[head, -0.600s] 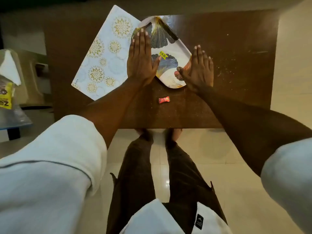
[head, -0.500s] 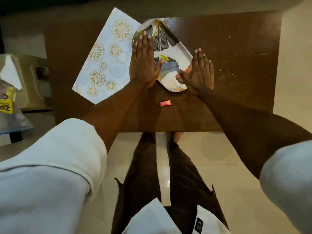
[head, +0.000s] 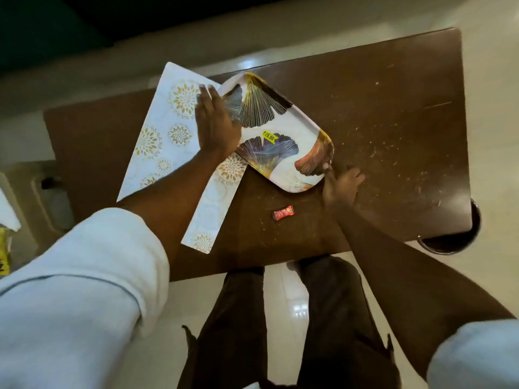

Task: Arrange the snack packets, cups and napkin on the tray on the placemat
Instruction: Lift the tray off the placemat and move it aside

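Note:
A white tray (head: 307,119) printed with dark and gold fan-shaped leaves lies tilted on the brown table, its left part over a white placemat (head: 157,153) with gold medallions. My left hand (head: 216,124) lies flat across the placemat and the tray's left edge, holding nothing. My right hand (head: 341,183) is at the tray's near right corner, one fingertip touching the rim and the other fingers loosely curled. A small red snack packet (head: 283,213) lies on the table in front of the tray. No cups are in view.
The table (head: 393,136) is scratched and speckled on its right half. At the far left edge a yellow packet (head: 4,259) and something white (head: 8,214) show partly. A dark round object (head: 455,242) stands on the floor by the table's near right corner.
The view has swung. My left hand shifted toward the tray's left edge and my right hand curled onto its near right corner. More of the tray shows between my hands.

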Motion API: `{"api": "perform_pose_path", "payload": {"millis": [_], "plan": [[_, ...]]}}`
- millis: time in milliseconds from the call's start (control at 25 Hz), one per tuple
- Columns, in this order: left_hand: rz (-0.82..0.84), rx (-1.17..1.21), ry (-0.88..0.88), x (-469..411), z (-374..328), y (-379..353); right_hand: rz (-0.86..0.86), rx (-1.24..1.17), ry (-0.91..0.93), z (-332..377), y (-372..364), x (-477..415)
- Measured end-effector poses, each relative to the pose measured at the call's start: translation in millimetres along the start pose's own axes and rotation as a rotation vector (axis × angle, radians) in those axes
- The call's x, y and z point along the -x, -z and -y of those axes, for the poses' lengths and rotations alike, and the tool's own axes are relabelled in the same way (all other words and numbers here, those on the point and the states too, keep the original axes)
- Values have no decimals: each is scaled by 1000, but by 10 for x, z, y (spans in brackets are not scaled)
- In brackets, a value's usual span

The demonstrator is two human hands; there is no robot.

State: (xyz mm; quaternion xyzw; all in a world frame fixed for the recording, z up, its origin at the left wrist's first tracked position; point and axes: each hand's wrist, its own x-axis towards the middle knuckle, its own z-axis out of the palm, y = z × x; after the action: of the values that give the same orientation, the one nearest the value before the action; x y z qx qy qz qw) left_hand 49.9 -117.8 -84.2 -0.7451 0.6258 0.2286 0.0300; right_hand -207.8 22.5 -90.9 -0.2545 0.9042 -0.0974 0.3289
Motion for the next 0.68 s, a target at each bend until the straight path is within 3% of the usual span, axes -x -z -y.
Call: {"api": "perform_pose_path", "payload": {"millis": [120,320,440,680], "plan": [[34,75,131,-490,88,73,94,-209,-109,-177,-149,-102],[-30,-16,-14,-664,172,-33,147,-495,-227,-146,-272,-120],[-59,-22,32,-689,154,-23,135,-532,-235,-131,-314,-136],[-42,-31,-125,-793,-750,64,38,-649,-253,-389,-31,-148]]}}
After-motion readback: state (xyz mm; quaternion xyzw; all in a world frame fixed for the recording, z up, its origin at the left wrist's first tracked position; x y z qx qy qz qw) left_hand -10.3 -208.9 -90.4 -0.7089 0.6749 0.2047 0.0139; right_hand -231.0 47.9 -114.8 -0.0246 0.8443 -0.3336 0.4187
